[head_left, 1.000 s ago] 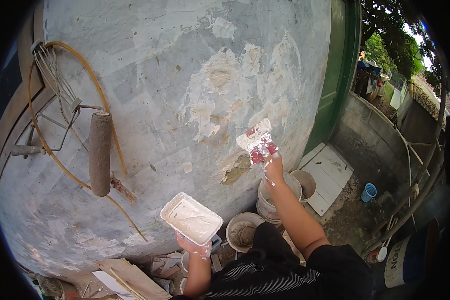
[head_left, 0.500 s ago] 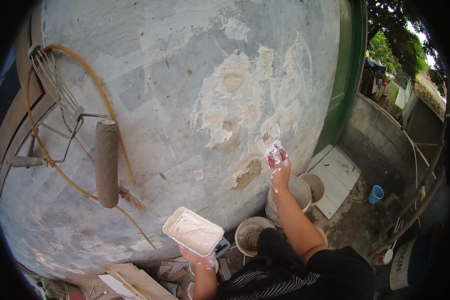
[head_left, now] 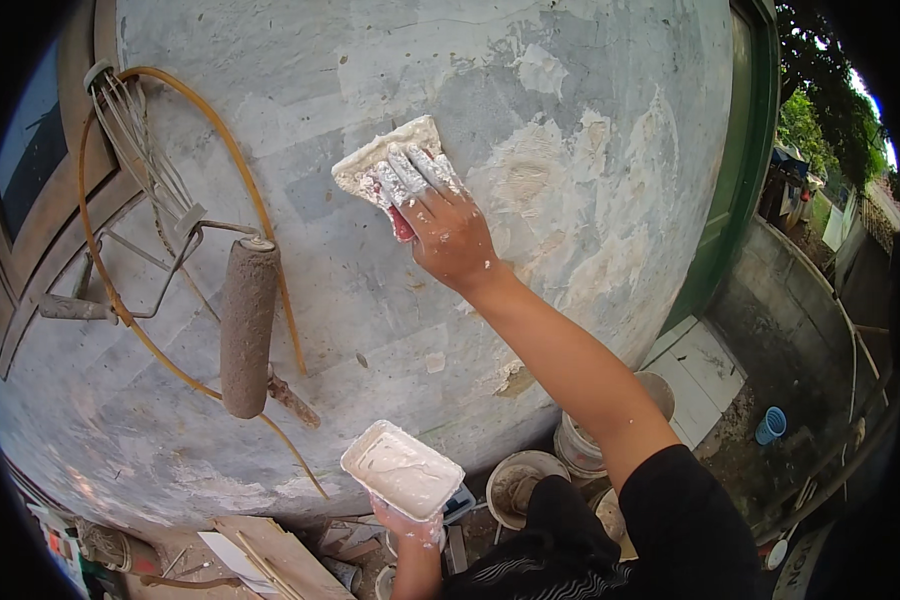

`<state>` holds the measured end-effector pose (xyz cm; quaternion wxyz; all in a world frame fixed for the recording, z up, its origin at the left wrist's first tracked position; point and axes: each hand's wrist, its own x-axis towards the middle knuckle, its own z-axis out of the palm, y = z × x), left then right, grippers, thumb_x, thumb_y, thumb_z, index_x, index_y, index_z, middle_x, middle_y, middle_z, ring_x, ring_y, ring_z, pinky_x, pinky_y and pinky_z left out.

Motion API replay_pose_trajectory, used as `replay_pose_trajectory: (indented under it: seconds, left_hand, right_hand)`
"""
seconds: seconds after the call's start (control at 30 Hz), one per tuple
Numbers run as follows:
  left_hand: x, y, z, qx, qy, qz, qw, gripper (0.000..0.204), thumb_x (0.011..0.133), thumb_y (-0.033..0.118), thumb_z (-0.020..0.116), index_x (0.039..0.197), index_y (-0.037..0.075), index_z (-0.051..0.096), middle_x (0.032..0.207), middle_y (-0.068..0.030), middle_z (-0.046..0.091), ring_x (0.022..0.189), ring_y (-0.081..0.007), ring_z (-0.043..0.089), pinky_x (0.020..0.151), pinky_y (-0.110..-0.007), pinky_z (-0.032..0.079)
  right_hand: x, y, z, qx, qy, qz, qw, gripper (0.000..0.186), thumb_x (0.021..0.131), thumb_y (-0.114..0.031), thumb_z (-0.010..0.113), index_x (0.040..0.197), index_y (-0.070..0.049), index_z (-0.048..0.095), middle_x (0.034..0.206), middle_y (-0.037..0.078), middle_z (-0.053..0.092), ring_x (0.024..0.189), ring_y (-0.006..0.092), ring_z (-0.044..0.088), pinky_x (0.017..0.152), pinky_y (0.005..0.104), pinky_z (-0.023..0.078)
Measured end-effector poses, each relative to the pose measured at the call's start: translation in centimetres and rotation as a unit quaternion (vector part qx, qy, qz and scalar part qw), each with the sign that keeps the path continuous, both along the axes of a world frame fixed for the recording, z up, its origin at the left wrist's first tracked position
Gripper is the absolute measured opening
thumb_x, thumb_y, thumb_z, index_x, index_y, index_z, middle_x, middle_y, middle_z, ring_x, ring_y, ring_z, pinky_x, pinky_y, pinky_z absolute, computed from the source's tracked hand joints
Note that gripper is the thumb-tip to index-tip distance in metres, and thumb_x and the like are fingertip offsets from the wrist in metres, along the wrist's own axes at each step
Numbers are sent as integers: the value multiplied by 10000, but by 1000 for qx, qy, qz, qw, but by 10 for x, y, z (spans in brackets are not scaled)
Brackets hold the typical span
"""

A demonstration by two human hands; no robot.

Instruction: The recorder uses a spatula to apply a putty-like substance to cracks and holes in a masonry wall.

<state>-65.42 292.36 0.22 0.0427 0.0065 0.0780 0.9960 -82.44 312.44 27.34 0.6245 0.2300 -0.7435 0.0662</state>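
Note:
My right hand [head_left: 448,225] is high on the grey wall [head_left: 340,300], its fingers pressed over a putty knife with a red handle [head_left: 402,224]. White paste coats the wide blade [head_left: 388,152], which lies against the wall, and smears my fingers. Low in front of me, my left hand [head_left: 408,522] supports a rectangular tub [head_left: 361,443] from below. Thick off-white paste [head_left: 410,470] fills much of the tub. Right of the putty knife, rough pale patches [head_left: 525,170] cover the wall. My right forearm partly hides a bare brownish spot [head_left: 515,380] lower down.
A dirty paint roller [head_left: 248,330] and a yellow-brown hose [head_left: 228,128] hang at left beside a wooden window frame [head_left: 75,165]. Buckets [head_left: 515,480] and boards [head_left: 280,555] crowd the wall's foot. A green door [head_left: 720,220] and a blue plastic cup [head_left: 771,426] are at right.
My right hand has swung up and left with the putty knife, from near the brownish spot to a higher part of the wall. My left hand still holds the tub. The view shifted slightly.

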Motion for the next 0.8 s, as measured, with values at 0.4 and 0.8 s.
replay_pose_trajectory:
  seconds: [0.4, 0.8]
  left_hand:
    - [-26, -6, -9, 18, -51, -2, 999, 592, 910, 496, 336, 1352, 103, 366, 1340, -144, 434, 1175, -395, 453, 977, -602, 339]
    - [-5, -17, -6, -31, -32, 41, 998, 569, 917, 465, 319, 1342, 92, 383, 1321, -150, 455, 1140, -384, 491, 943, -553, 405]
  right_hand:
    - [-36, -53, -24, -166, 27, 67, 983, 533, 625, 22, 556, 1156, 15, 592, 1174, 198, 577, 1145, 387, 513, 948, 437, 411]
    - [24, -72, -139, -199, -297, 122, 926, 417, 607, -44, 577, 1022, -25, 618, 988, 165, 607, 928, 349, 576, 810, 422, 456]
